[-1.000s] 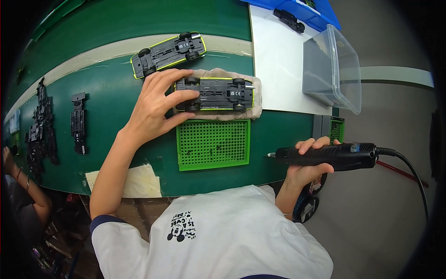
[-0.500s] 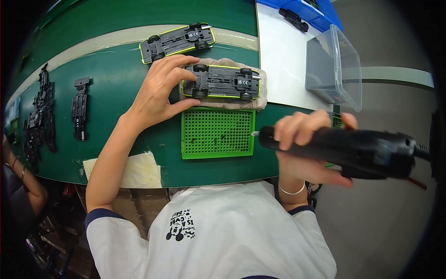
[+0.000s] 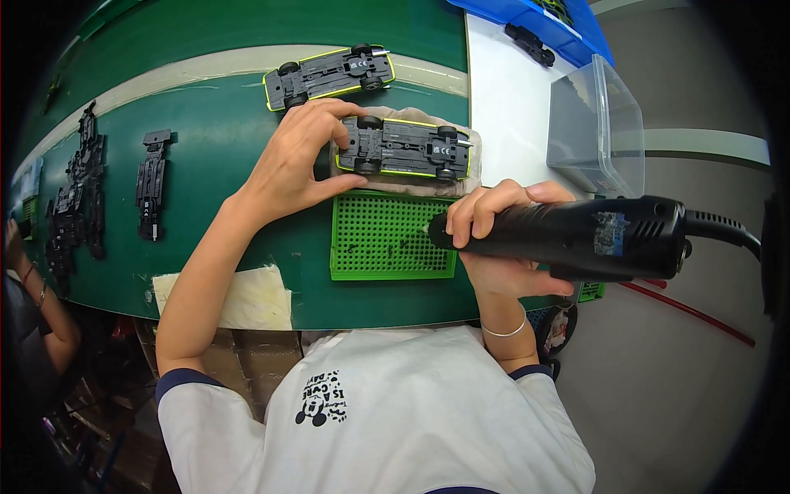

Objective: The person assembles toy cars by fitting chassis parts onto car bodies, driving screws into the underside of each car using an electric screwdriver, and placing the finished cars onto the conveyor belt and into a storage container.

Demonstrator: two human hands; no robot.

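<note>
An upturned toy car (image 3: 403, 148) with a black underside and a yellow-green rim lies on a beige cloth pad (image 3: 472, 169). My left hand (image 3: 288, 165) holds its left end, thumb on the near side and fingers on the far side. My right hand (image 3: 494, 216) grips a black corded electric screwdriver (image 3: 634, 235), held level. Its tip is over the right part of a green perforated tray (image 3: 370, 212), where a few small dark screws lie. Behind my left hand rests another upturned toy car (image 3: 329, 76).
A single black car chassis (image 3: 151, 185) lies at the left, beside a pile of black chassis parts (image 3: 78, 198). On the right are a clear plastic box (image 3: 597, 123), a blue bin (image 3: 568, 29) and a black part (image 3: 529, 44). Another person's arm (image 3: 58, 317) shows at far left.
My right hand has brought the screwdriver left, so its tip has gone from the tray's right edge to above its holes. My left hand keeps its hold on the toy car.
</note>
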